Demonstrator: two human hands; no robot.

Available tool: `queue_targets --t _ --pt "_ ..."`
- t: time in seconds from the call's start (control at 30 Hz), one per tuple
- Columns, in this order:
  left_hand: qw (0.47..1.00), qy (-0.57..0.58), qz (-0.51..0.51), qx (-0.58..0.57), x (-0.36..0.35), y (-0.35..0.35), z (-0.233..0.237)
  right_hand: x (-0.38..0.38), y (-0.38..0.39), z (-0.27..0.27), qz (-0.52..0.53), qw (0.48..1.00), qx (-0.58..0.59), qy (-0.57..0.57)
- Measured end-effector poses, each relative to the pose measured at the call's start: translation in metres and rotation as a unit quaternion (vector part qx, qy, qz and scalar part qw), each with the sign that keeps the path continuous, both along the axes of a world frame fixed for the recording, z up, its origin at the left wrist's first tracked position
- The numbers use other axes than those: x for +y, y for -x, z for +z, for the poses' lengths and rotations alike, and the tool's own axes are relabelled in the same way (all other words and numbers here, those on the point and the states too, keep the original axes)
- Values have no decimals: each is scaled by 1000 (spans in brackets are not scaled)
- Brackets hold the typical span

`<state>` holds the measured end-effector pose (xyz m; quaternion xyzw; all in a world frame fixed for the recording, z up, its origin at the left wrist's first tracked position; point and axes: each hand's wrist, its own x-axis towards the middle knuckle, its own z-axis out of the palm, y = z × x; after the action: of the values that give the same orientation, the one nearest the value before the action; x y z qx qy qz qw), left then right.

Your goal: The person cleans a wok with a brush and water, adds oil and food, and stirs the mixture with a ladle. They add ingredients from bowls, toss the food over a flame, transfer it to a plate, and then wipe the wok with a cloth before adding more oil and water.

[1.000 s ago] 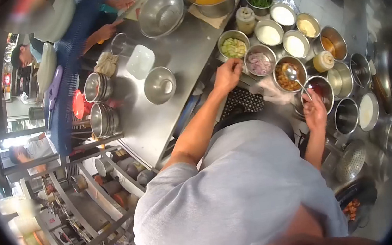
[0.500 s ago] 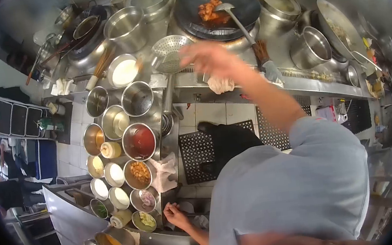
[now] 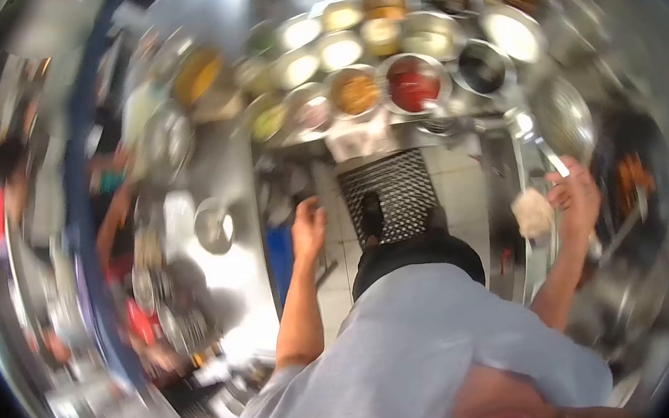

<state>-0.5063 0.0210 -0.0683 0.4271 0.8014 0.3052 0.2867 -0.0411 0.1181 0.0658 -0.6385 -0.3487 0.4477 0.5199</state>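
My left hand (image 3: pixel 309 227) hangs in the air over the floor beside the steel counter. Its fingers are loosely curled and nothing shows in them. On the other side, my right hand (image 3: pixel 577 196) is closed at the end of a shiny metal utensil handle (image 3: pixel 553 155); motion blur hides what the handle belongs to. A perforated skimmer (image 3: pixel 565 121) lies close beyond that hand. Below the hand hangs a crumpled pale cloth (image 3: pixel 532 213). To the right sits a dark wok (image 3: pixel 649 144) with reddish-brown food pieces (image 3: pixel 633 175) and a ladle (image 3: pixel 625 235).
Several metal pots stand ahead, among them red sauce (image 3: pixel 414 87), orange-brown pieces (image 3: pixel 354 93) and dark liquid (image 3: pixel 483 68). A steel counter (image 3: pixel 220 148) with a small bowl (image 3: pixel 214 225) runs along the left. A perforated mat (image 3: pixel 395 194) covers the floor. Other people are blurred at far left.
My view has turned, so the wok moved from top to right and the pots from left to top. My right hand has gone from above the stove's edge to the metal handle.
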Motion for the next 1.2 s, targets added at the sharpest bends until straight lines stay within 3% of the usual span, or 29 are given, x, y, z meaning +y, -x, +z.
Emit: queue_targets --t 0.13,0.3,0.37,0.43,0.5,0.63,0.67,0.7,0.77,0.8,0.83,0.87,0.9,0.93,0.97,1.0,1.03,1.1,1.13,1.2 --pt "989 -6 131 72 -57 -17 36 55 130 -44 221 962 160 14" --pt "950 -44 304 62 -147 26 28 122 193 -78 263 961 84 17" --pt "932 -64 355 41 -157 49 51 123 199 -69 279 956 87 -2" --pt "931 -57 347 103 -158 82 45 116 223 -56 283 956 72 -1" --pt "945 -50 297 126 -149 127 16 95 252 -36 281 946 159 -7" --pt "960 -14 246 136 -132 187 -20 107 294 -51 293 949 121 -8" --pt "943 -51 260 203 -137 189 -22 110 301 -53 298 947 119 -10" --pt "920 -82 272 269 -143 188 -25 111 300 -57 270 959 89 -11" --pt "899 -36 350 262 -159 178 -9 112 305 -64 228 973 33 -8" --pt "877 5 397 271 -176 182 -15 115 301 -73 234 972 23 -1" --pt "860 -51 424 280 -190 189 -30 124 296 -88 264 964 -39 11" --pt "858 -53 447 247 -198 195 -26 134 294 -92 309 937 -135 91" --pt "833 -70 499 228 -199 204 -28 162 285 -126 353 827 -438 5" --pt "832 -143 500 195 -196 207 -12 118 315 -63 349 691 -632 -29" --pt "815 -142 524 205 -190 210 6 118 327 -49 357 686 -634 -24" --pt "828 -137 526 134 -188 209 22 108 352 -26 346 725 -595 -16" --pt "840 -131 522 63 -189 209 28 105 378 -34 366 719 -591 -21" --pt "841 -137 522 50 -190 205 25 95 415 -40 439 782 -375 -235" --pt "846 -155 510 26 -183 194 19 73 450 -30 502 776 -330 -190" --pt "868 -94 487 15 -177 171 -3 25 521 -28 603 714 -326 -145"
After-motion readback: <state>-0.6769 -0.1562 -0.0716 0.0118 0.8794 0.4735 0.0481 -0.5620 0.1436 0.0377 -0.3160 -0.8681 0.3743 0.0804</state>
